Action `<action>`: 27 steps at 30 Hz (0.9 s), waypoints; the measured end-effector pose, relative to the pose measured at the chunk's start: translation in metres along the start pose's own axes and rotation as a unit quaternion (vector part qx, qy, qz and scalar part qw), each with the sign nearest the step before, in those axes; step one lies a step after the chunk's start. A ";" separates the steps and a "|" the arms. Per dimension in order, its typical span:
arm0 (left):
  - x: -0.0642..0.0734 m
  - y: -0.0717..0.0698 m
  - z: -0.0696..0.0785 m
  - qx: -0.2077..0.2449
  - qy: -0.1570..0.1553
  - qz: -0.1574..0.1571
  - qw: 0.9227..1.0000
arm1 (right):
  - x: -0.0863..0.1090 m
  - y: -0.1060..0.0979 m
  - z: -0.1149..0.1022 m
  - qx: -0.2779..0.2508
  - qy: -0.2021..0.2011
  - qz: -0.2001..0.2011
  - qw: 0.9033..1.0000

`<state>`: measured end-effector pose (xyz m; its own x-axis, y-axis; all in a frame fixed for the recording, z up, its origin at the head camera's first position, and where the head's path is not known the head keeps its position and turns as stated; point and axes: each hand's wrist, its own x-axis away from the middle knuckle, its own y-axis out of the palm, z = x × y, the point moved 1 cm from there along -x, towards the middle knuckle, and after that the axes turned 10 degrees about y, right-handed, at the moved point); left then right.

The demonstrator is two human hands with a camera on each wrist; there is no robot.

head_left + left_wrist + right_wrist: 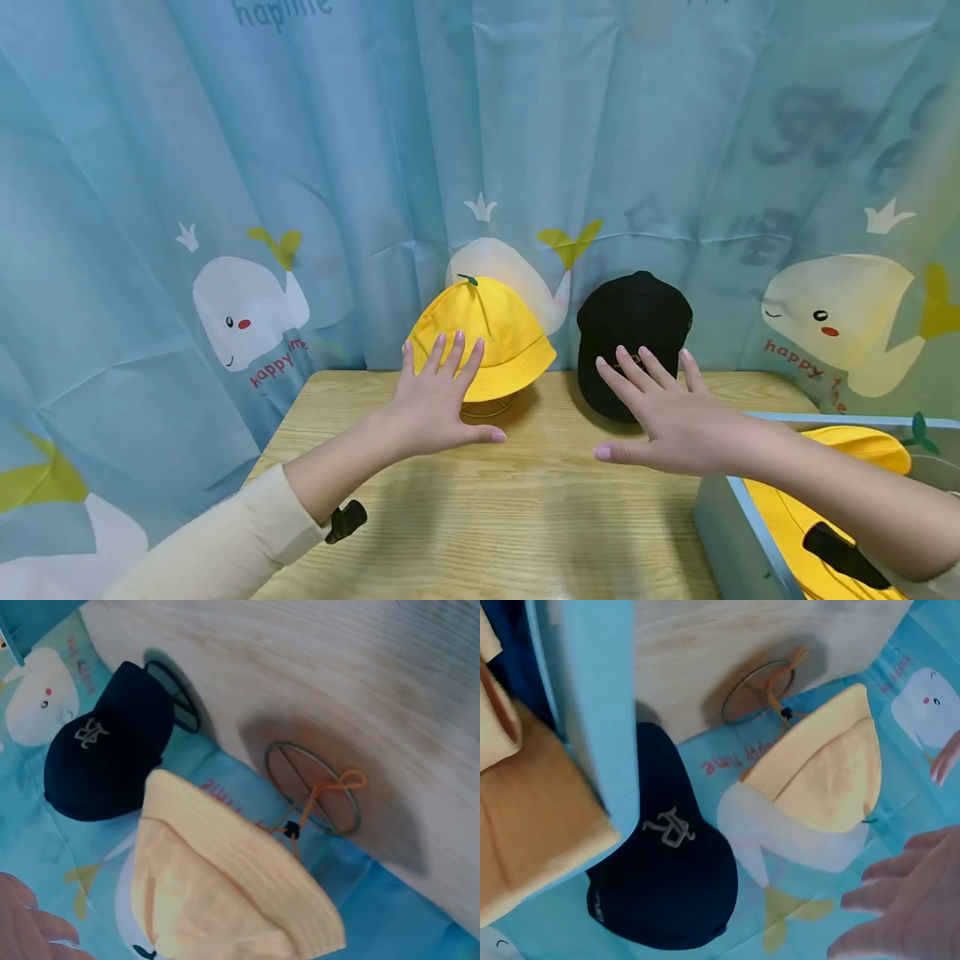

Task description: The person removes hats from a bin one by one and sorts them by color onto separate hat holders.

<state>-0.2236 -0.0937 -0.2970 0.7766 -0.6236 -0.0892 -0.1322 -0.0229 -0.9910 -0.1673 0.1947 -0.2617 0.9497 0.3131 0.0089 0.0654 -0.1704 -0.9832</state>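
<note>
My left hand (435,412) is spread, palm down, in the head view, its fingertips overlapping a yellow bucket hat (513,333) with a small green sprout on top. That hat sits on a wire stand (358,814), and its orange cord (319,791) with a black toggle hangs below the brim. My right hand (678,425) is likewise spread, overlapping the lower part of a black baseball cap (633,312). The cap has a light embroidered emblem (671,827) and also rests on a stand, whose base ring (184,701) shows in the left wrist view. Neither hand holds anything.
On the right stands a light blue box (723,533) holding yellow hats (855,446), one with a green sprout, and something dark blue (514,652). Everything is on a wood-grain table (495,533). Behind it hangs a blue curtain (390,125) printed with whales.
</note>
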 end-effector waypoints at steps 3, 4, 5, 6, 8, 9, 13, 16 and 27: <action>0.002 -0.002 0.002 0.003 0.007 0.001 1.000 | 0.006 -0.001 0.007 -0.021 -0.016 -0.010 1.000; 0.003 -0.003 0.003 0.003 0.008 0.002 1.000 | 0.009 -0.001 0.009 -0.021 -0.021 -0.009 1.000; 0.004 -0.004 0.004 0.003 0.008 0.003 1.000 | 0.011 -0.001 0.011 -0.018 -0.025 -0.006 0.999; 0.004 -0.004 0.004 0.003 0.009 0.004 1.000 | 0.013 -0.001 0.013 -0.013 -0.030 -0.002 0.999; 0.005 -0.006 0.005 0.002 0.009 0.005 1.000 | 0.018 -0.002 0.016 0.001 -0.036 0.006 0.999; 0.005 -0.007 0.006 0.004 0.009 0.007 1.000 | 0.021 -0.002 0.017 0.010 -0.039 0.011 0.999; 0.005 -0.010 0.006 0.004 0.010 0.014 1.000 | 0.032 -0.003 0.018 0.045 -0.059 0.039 0.996; 0.005 -0.012 0.006 0.001 0.012 0.020 1.000 | 0.041 -0.002 0.017 0.071 -0.079 0.071 0.992; 0.004 -0.023 0.016 0.008 0.032 0.026 0.999 | 0.076 -0.002 0.019 0.126 -0.114 0.186 0.968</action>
<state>-0.2078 -0.0834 -0.2761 0.7273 -0.6730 -0.1344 -0.1612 0.0228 -0.9867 -0.1013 0.2370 -0.2625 0.7991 0.4768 -0.3662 -0.3716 -0.0872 -0.9243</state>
